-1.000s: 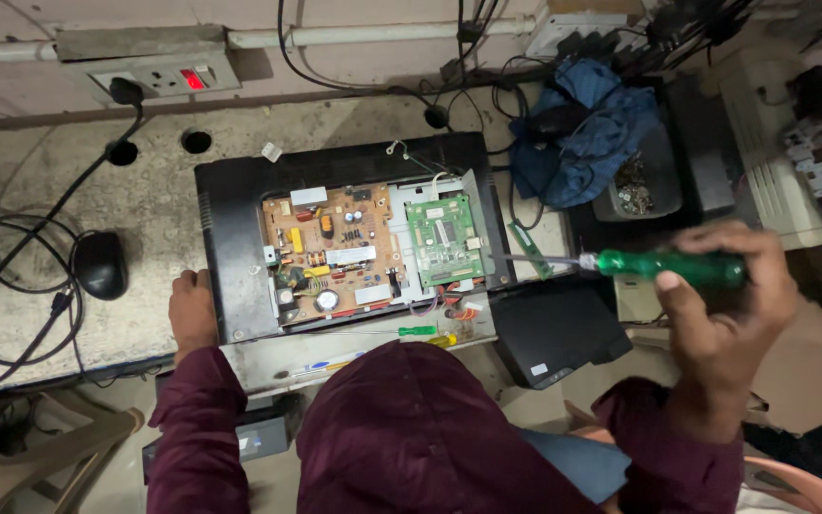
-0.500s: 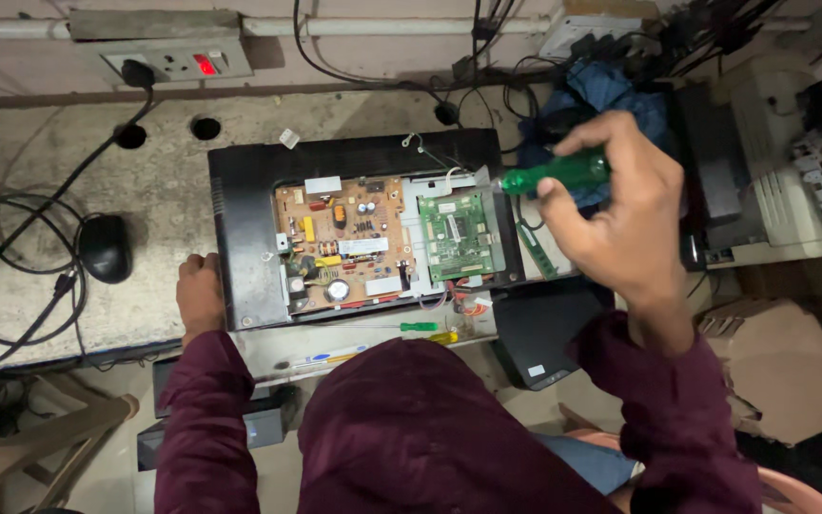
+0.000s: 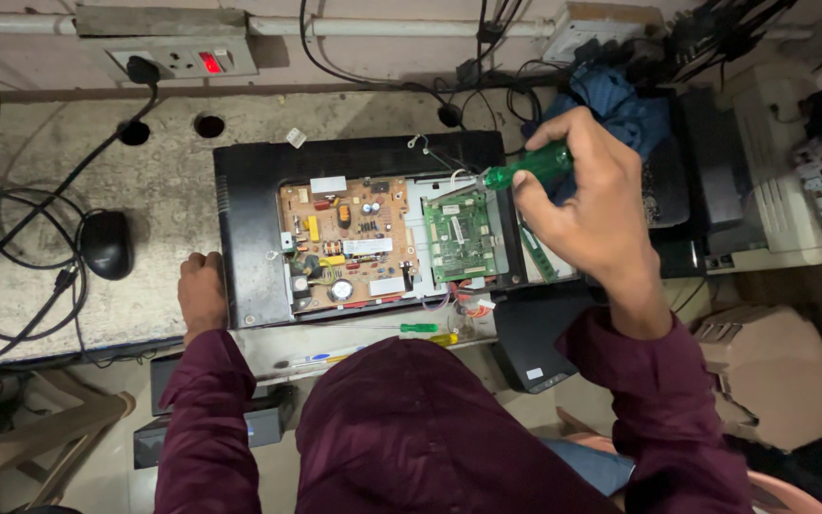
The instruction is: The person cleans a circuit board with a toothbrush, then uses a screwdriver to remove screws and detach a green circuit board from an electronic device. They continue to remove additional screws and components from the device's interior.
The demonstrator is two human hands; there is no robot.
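Observation:
An opened black monitor casing [image 3: 249, 228] lies face down on the grey workbench. Inside it sit a brown circuit board [image 3: 349, 243] and a smaller green circuit board [image 3: 459, 236]. My right hand [image 3: 587, 205] grips a green-handled screwdriver [image 3: 525, 167], its tip pointing left at the metal plate just above the green board. My left hand [image 3: 202, 295] rests on the bench edge against the casing's lower left corner and holds nothing; its fingers look curled.
A black mouse [image 3: 107, 244] and loose cables lie at the left. A wall socket with a red switch [image 3: 178, 59] is at the back. A blue cloth [image 3: 625, 109], black devices and a pale printer [image 3: 777, 190] crowd the right. Small screwdrivers [image 3: 420, 328] lie below the casing.
My right hand has swung the screwdriver from the right side in over the casing, down to the plate above the green board. My left hand stayed at the casing's left corner.

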